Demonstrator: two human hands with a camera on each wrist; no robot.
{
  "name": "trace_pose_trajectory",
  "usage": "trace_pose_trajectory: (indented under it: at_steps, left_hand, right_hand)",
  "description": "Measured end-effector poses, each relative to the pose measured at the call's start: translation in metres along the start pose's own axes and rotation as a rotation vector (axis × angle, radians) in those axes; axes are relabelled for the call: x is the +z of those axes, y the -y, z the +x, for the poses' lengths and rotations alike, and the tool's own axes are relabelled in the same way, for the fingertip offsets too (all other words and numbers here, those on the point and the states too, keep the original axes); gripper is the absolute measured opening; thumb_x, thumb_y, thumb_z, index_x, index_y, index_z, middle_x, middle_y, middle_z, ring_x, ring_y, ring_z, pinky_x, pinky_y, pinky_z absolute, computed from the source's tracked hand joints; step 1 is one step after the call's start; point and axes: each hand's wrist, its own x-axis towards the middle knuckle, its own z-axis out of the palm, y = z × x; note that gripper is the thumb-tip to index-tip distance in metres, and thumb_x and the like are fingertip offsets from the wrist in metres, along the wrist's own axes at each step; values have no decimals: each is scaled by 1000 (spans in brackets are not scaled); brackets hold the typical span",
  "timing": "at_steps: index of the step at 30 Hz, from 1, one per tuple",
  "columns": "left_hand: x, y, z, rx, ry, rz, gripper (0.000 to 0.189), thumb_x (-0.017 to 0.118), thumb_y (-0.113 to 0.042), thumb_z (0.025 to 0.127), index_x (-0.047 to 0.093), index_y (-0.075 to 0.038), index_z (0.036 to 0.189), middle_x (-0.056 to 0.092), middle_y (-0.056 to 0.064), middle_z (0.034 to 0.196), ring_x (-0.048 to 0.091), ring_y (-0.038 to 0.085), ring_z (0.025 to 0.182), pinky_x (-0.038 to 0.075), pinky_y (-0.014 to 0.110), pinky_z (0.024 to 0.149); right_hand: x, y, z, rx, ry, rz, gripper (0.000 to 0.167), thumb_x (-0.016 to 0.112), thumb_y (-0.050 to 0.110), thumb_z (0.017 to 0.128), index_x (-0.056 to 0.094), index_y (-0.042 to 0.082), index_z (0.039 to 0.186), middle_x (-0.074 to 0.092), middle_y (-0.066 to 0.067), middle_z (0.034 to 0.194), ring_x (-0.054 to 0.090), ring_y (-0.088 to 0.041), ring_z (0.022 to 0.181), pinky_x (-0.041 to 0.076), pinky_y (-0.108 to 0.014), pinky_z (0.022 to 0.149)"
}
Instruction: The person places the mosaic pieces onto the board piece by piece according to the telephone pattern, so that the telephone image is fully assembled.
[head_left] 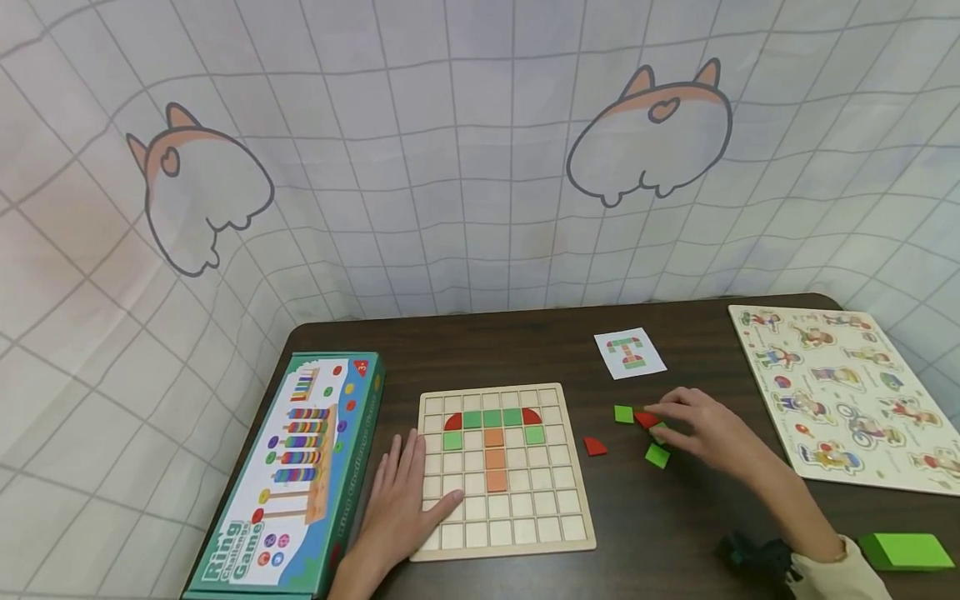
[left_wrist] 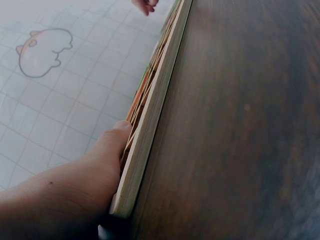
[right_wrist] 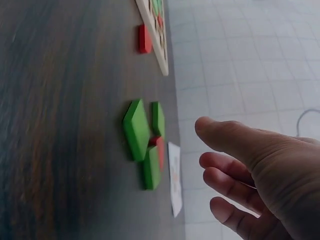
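Observation:
My left hand [head_left: 402, 500] lies along the left edge of a wooden grid board [head_left: 525, 534], fingers straight beside it and thumb over its lower left squares. In the board, red quarter-round pieces [head_left: 531, 416], green squares [head_left: 492, 418] and orange squares [head_left: 496, 458] form a T-like shape. Above a small group of loose pieces hovers my right hand [head_left: 705, 429], its fingers loosely bent and holding nothing. Below it are green squares [right_wrist: 136, 131] and a red piece [right_wrist: 158, 150]. Another red quarter-round [head_left: 595, 447] lies between the board and that group.
A white pattern card [head_left: 651, 358] lies behind the loose pieces. On the left stands a Ring Challenge Game box [head_left: 288, 475]. A wooden picture puzzle board [head_left: 847, 400] lies at the right, with a green block [head_left: 906, 552] in front of it. A curtain hangs behind the table.

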Motion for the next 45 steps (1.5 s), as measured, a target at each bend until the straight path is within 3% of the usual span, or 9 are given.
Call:
trace_pose_trajectory:
  at_steps: [6, 10, 16, 27, 37, 45]
  left_hand:
    - [1, 0, 0, 3, -6, 11, 105, 46, -76, 84, 9, -10, 157, 6, 7, 166, -2, 31, 153, 6, 53, 123]
    - [0, -1, 1, 0, -3, 17, 105, 46, -76, 84, 9, -10, 157, 7, 8, 166, -2, 32, 153, 6, 54, 123]
    - [-1, -1, 2, 1, -8, 16, 106, 47, -77, 83, 10, -10, 157, 8, 8, 165, -1, 32, 153, 7, 54, 123]
    - [-1, 0, 2, -7, -3, 34, 107, 45, -78, 83, 10, -9, 157, 7, 8, 165, -1, 32, 153, 7, 54, 123]
    - [-1, -1, 2, -10, 1, 26, 107, 45, -78, 83, 10, -9, 157, 7, 9, 165, -1, 32, 153, 7, 54, 123]
    - [-1, -1, 1, -9, 7, 29, 106, 45, -77, 83, 10, -9, 157, 7, 9, 165, -1, 32, 153, 7, 53, 123]
  right_hand:
    - [6, -9, -3, 27, 76, 52, 28, 80, 11, 76, 75, 11, 103, 63, 1, 95, 55, -12, 81, 47, -26, 63]
    - [11, -11, -3, 75, 147, 52, 24, 77, 15, 81, 76, 12, 104, 64, -1, 100, 58, -17, 87, 52, -32, 70]
    - [13, -9, -1, 111, 182, 32, 20, 76, 16, 82, 76, 10, 101, 65, -4, 102, 61, -22, 90, 54, -41, 75]
    - [19, 2, 1, 149, 136, -22, 13, 76, 11, 81, 76, 8, 94, 69, -9, 102, 64, -28, 94, 56, -45, 77]
    - [25, 0, 2, 141, 89, -19, 10, 78, 7, 77, 73, 14, 83, 69, -3, 95, 63, -22, 88, 55, -40, 73]
    - [26, 0, 3, 179, 63, -26, 13, 78, 9, 77, 70, 14, 85, 67, 0, 91, 58, -18, 83, 53, -37, 67]
